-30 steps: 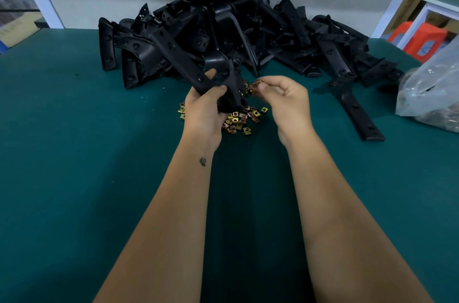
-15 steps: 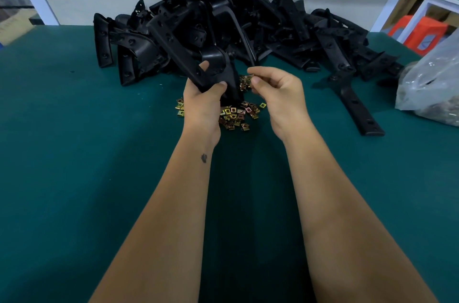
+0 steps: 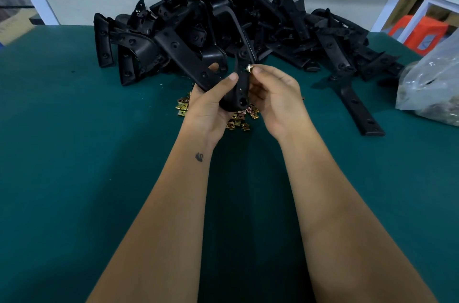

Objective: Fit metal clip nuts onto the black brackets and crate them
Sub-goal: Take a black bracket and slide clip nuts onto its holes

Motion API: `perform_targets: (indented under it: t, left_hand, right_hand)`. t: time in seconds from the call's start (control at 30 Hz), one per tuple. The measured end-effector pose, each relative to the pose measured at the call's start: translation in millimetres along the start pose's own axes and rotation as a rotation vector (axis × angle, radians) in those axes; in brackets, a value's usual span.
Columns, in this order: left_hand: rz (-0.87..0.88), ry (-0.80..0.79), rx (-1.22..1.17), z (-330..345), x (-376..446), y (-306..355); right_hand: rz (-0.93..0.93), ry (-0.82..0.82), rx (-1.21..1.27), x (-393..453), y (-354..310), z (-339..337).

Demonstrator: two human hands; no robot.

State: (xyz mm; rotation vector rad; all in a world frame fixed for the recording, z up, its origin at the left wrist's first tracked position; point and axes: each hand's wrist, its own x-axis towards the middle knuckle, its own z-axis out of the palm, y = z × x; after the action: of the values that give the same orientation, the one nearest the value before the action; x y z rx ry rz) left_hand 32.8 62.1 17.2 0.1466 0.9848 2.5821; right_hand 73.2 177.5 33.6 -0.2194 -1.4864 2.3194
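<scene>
My left hand (image 3: 211,106) grips a black bracket (image 3: 191,57) above the green table, its long arm rising up and to the left. My right hand (image 3: 275,96) pinches a small brass clip nut (image 3: 249,68) between thumb and forefinger and holds it against the bracket's right edge. Under both hands lies a scatter of several brass clip nuts (image 3: 238,119), partly hidden by my hands. A big heap of black brackets (image 3: 248,24) fills the back of the table. No crate is in view.
One loose black bracket (image 3: 357,109) lies flat to the right of my hands. A clear plastic bag (image 3: 432,84) sits at the right table edge. Behind it are an orange stool (image 3: 419,29) and white frame legs. A grey wall backs the green table (image 3: 74,153).
My left hand has turned the bracket so its lower end faces me. My right hand has brought the clip nut from beside the bracket up to its edge.
</scene>
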Motion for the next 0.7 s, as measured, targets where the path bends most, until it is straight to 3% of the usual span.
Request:
perform_targets:
  t: [0.43,0.7]
  left_hand:
    - [0.029,-0.044,0.056,-1.8,-1.4,2.1]
    - [0.029,-0.078,0.071,-2.1,-0.5,-0.1]
  right_hand:
    - [0.003,-0.036,-0.008,0.2,0.5,-0.2]
    - [0.103,-0.094,0.029,-1.1,-0.2,-2.7]
